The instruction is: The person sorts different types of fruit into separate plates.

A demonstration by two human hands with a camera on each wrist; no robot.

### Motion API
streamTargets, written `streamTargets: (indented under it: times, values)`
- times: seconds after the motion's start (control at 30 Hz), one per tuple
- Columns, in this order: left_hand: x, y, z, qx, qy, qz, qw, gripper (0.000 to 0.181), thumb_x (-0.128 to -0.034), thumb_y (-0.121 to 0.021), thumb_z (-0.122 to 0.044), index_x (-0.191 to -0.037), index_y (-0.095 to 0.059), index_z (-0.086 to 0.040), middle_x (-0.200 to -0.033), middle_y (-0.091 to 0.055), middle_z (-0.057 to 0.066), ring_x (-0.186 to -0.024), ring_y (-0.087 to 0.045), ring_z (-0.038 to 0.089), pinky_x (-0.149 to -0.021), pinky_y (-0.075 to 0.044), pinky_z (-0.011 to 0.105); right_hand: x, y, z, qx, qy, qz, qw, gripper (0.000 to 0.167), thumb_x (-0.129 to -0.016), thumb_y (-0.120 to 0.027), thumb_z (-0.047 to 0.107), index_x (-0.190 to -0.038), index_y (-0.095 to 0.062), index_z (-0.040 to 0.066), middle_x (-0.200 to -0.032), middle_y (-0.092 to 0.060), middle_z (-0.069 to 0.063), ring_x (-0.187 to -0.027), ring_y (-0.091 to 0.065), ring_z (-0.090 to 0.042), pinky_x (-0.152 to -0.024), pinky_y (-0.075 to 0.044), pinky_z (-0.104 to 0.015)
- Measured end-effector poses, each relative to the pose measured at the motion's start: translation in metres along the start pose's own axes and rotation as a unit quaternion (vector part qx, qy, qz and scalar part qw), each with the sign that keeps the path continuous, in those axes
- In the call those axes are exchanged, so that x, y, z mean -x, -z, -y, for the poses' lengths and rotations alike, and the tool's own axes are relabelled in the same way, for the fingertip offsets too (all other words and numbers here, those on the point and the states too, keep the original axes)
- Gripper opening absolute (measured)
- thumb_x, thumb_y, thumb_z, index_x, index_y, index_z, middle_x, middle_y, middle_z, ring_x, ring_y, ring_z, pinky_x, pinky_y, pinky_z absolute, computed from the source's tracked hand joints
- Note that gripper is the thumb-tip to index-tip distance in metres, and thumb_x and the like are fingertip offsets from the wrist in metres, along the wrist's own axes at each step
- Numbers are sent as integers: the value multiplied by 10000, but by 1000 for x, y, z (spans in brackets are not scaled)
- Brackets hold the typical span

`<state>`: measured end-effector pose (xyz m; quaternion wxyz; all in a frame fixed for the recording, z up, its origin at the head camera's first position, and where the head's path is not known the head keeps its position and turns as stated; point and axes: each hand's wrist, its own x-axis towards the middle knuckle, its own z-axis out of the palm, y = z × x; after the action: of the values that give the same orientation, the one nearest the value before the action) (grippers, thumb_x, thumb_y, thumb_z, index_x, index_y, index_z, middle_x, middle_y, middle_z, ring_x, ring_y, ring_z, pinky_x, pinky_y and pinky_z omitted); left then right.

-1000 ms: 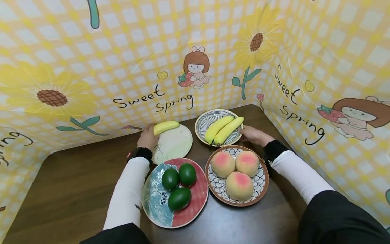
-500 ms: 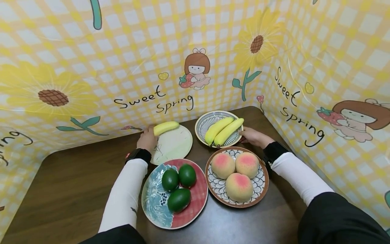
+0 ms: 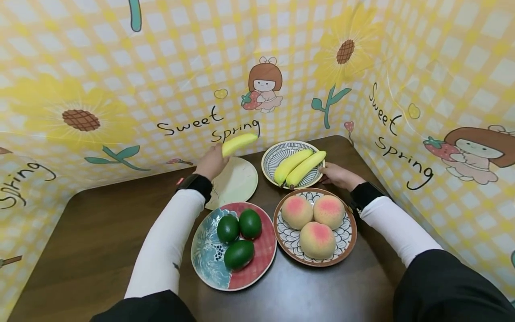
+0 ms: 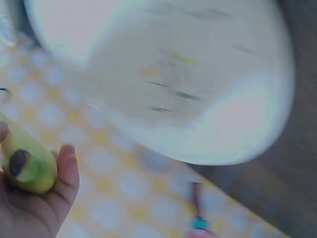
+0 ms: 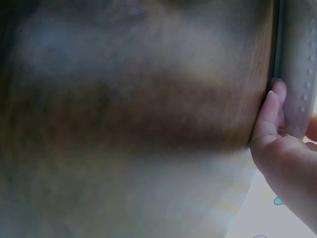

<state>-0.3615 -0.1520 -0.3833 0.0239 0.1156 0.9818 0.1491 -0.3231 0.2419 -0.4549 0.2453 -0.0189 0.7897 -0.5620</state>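
My left hand [image 3: 211,163] grips one end of a yellow banana [image 3: 240,144], which is raised above the back of a pale green plate [image 3: 241,181]. In the left wrist view fingers curl round the banana [image 4: 37,171], its dark tip facing the camera; the plate beside it is blurred. To the right, my right hand [image 3: 342,175] holds the right rim of a patterned bowl [image 3: 274,156] with two bananas [image 3: 307,167] in it. The right wrist view shows the hand [image 5: 285,153] at the bowl's outer wall [image 5: 296,59], with part of the grip hidden.
Nearer stands a blue and red plate [image 3: 263,250] with three dark green oval fruits [image 3: 239,255]. Beside it, a brown-rimmed plate [image 3: 342,248] bears three peaches [image 3: 317,240]. A yellow checked cloth [image 3: 181,80] stands behind and right of the brown table [image 3: 104,241].
My left hand has lifted the banana off the pale plate, up and to the right. The right hand stays at the bowl's rim, and the head view has shifted slightly.
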Motion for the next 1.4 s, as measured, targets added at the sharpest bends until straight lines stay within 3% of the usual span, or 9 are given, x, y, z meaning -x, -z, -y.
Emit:
streamTargets:
  times: [0.13,0.3,0.37,0.43,0.53,0.63,0.73,0.9,1.4]
  values:
    - [-16,7,-43,270,-222,659,9972,501,-1084,-471,-253,-1466,-406,65,-1203,-605,248,-1011,-610,333,-900,-502,441,3,3,1,2,-31,-36,10000,430,-1117,-251,119,-1465,-316,-126,-896,-581,73,-829,-549,-64,-791,-477,-203]
    - [-36,-10,-88,408,-213,1051,9934,436,-1088,-453,-309,-1362,-524,22,-1023,-609,157,-749,-551,220,-680,-464,322,2,3,1,-61,1,-150,9999,421,-1117,-246,112,-1451,-326,-131,-882,-580,78,-820,-553,-65,-782,-479,-194]
    - [-41,-22,-99,226,-223,1069,9938,425,-1089,-449,-320,-1310,-572,23,-1066,-646,174,-801,-597,245,-726,-496,339,1,0,0,-123,10,-154,9998,427,-1117,-247,110,-1461,-316,-133,-887,-582,72,-817,-556,-62,-782,-481,-193]
    - [-44,-34,-107,2,-195,1140,9933,437,-1093,-446,-320,-1313,-584,33,-1189,-662,206,-986,-644,292,-875,-528,365,0,-4,0,-172,8,-112,9998,438,-1118,-247,111,-1479,-300,-131,-903,-583,62,-820,-559,-60,-789,-482,-197]
    - [-43,-49,-114,-31,67,1245,9922,507,-1097,-449,-327,-1432,-501,50,-1432,-561,257,-1307,-561,379,-1105,-470,436,-2,-13,0,-147,-15,-52,9999,450,-1120,-246,114,-1503,-286,-119,-941,-583,43,-833,-552,-62,-801,-476,-204]
    - [-41,-58,-117,129,409,1247,9913,581,-1097,-456,-339,-1541,-374,27,-1572,-410,277,-1435,-445,433,-1180,-416,493,-2,-18,1,-87,-22,-50,9999,446,-1121,-249,117,-1503,-303,-106,-968,-581,27,-845,-546,-73,-810,-469,-209]
    - [-41,-62,-114,376,650,1090,9912,584,-1095,-455,-340,-1564,-347,-9,-1587,-358,279,-1420,-449,435,-1162,-427,506,-4,-21,5,-79,-17,-59,10000,436,-1120,-254,119,-1490,-318,-103,-952,-579,32,-842,-543,-76,-808,-466,-211]
    - [-46,-70,-111,481,700,906,9923,567,-1091,-458,-347,-1569,-371,-55,-1561,-376,286,-1387,-481,440,-1139,-446,518,-4,-20,10,-80,-19,-51,10000,430,-1119,-256,115,-1481,-316,-108,-918,-570,53,-833,-535,-72,-820,-459,-226]
    - [-33,-78,-112,219,880,1034,9905,537,-1095,-451,-354,-1548,-416,-68,-1499,-445,273,-1368,-499,431,-1121,-466,514,-10,-24,0,-55,-122,-10,9999,415,-1124,-262,130,-1457,-353,-99,-944,-562,38,-849,-533,-77,-812,-468,-199]
